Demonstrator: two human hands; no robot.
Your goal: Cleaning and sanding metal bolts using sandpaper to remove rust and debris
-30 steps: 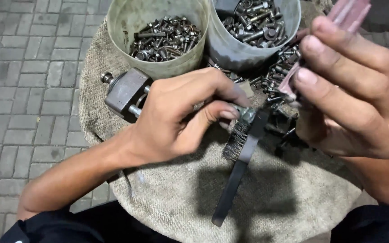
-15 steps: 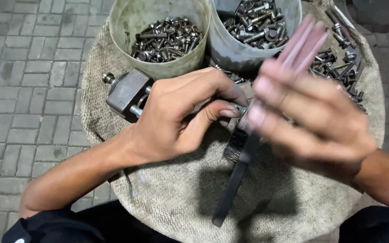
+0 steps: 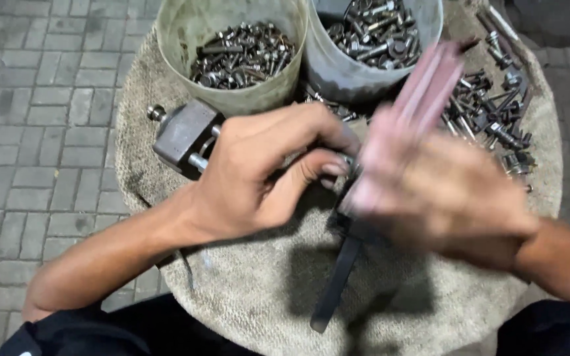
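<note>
Steel vise (image 3: 186, 135) sat on the sack; left hand (image 3: 265, 175) pinched a bolt beside it, right hand (image 3: 443, 191) blurred, gripping pinkish strips (image 3: 423, 99). Mid-fitting step, needs steady aim.

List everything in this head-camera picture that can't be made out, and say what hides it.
- Right hand: motion blur smears its fingers and the pinkish flat object; grip and object unreadable.
- Small metal part at the left hand: covered by the fingertips.
- Dark flat metal bar: upper end hidden under both hands.
- Grey metal block: right part behind the left hand.
- Two grey bolt buckets: cut by the top edge.
</note>
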